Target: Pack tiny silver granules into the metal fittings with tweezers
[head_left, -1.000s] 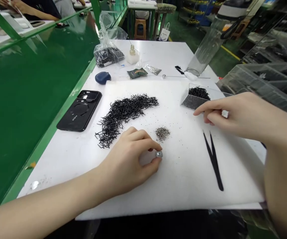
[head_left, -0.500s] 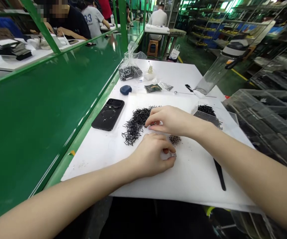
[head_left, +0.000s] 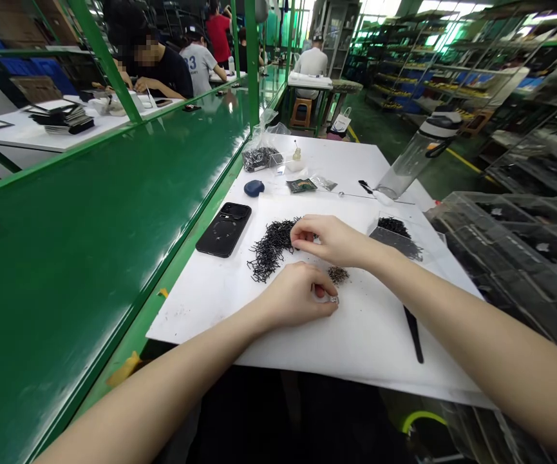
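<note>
My left hand (head_left: 302,295) rests on the white table (head_left: 201,303), thumb and forefinger pinched on something small and shiny that I cannot make out. Above it, my right hand (head_left: 324,240) is at the right side of a curved pile of small black pieces (head_left: 271,250). Its thumb and forefinger are pressed together; what is between them, if anything, is too small to tell. Just right of my left fingertips lies a little heap of tiny brownish parts (head_left: 339,276). A clear tray of black pieces (head_left: 393,225) stands behind my right wrist.
A black phone (head_left: 225,229) lies left of the pile. Black tweezers (head_left: 413,335) lie under my right forearm. At the back are a tilted clear bottle (head_left: 416,154), a blue case (head_left: 254,188) and a bag of black parts (head_left: 260,158). Clear bins (head_left: 514,238) stand right.
The camera view has tilted up and shifted slightly. My right fingertips have closed together beside the pile. My left hand keeps its pinch, with its other fingers drawn in more.
</note>
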Motion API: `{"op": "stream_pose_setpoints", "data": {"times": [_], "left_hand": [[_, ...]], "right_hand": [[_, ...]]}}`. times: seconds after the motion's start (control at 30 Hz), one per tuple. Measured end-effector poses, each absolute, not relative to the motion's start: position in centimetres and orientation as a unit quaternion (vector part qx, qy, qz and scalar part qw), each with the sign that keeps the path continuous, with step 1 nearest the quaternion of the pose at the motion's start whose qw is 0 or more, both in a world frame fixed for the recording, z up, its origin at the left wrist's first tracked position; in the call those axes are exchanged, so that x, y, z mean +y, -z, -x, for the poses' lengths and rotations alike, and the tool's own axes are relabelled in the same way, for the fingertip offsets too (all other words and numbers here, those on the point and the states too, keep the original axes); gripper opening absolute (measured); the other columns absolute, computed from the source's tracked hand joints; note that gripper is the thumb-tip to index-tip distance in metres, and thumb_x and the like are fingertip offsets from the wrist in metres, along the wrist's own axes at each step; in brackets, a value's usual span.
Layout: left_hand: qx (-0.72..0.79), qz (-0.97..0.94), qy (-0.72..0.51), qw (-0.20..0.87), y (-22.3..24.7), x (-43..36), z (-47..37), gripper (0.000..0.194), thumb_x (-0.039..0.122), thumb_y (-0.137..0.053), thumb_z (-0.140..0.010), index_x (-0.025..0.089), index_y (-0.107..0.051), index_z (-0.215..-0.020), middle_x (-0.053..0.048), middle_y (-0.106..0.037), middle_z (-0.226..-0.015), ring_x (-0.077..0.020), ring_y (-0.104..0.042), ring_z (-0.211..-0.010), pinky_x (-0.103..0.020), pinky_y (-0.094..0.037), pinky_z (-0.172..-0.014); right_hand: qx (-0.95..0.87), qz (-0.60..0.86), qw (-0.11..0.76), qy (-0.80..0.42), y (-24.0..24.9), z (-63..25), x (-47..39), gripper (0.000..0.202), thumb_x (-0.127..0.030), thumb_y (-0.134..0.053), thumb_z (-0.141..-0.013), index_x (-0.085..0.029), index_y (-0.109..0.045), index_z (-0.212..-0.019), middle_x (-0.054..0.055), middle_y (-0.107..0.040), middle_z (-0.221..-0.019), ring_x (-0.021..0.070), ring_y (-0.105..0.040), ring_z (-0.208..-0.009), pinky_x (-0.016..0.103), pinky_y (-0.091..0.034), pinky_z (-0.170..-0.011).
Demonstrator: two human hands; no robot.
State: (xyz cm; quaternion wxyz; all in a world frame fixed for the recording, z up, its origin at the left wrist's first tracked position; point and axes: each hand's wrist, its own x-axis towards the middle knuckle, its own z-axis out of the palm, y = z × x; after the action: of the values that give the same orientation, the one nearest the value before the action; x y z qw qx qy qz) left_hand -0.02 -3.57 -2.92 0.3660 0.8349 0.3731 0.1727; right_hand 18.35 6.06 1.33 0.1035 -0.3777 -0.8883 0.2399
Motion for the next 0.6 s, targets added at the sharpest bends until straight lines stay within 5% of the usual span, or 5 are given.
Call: {"op": "stream_pose_setpoints", "data": {"times": [0.37,0.47,0.6], "left_hand": [[0.381,-0.855,-0.171,0.307,3.0,-4.3,0.0,0.03,0.043,-0.084,-0.117,0.02,-0.082,-0.136,-0.012,-0.083,-0.141,-0.029,-0.083,-0.122,-0.053,-0.073,-0.109],[0.38,-0.851,-0.185,0.31,2.7,-4.3,0.1,0.027,0.044,-0.084,-0.117,0.02,-0.083,-0.128,-0.01,-0.085,-0.132,-0.0272,-0.083,-0.115,-0.051,-0.073,-0.106],[0.392,-0.833,-0.227,0.317,2.3,-4.3,0.2,0.02,0.038,-0.09,-0.111,0.02,-0.084,-0.112,-0.004,-0.084,-0.108,-0.0237,-0.081,-0.1,-0.045,-0.071,-0.098]], "right_hand": [[-0.805,0.406,0.28,-0.329,-0.3,-25.8,1.6,0.035,-0.048,-0.082,-0.117,-0.025,-0.08,-0.145,0.012,-0.081,-0.149,0.0281,-0.083,-0.121,0.05,-0.074,-0.103],[-0.794,0.383,0.332,-0.334,1.1,-27.4,0.2,0.031,-0.048,-0.084,-0.116,-0.022,-0.081,-0.133,0.008,-0.084,-0.128,0.0226,-0.082,-0.102,0.042,-0.074,-0.089],[-0.782,0.36,0.392,-0.324,3.0,-27.6,-0.7,0.029,-0.046,-0.082,-0.118,-0.022,-0.081,-0.134,0.008,-0.084,-0.128,0.0219,-0.082,-0.101,0.041,-0.074,-0.089]]}}
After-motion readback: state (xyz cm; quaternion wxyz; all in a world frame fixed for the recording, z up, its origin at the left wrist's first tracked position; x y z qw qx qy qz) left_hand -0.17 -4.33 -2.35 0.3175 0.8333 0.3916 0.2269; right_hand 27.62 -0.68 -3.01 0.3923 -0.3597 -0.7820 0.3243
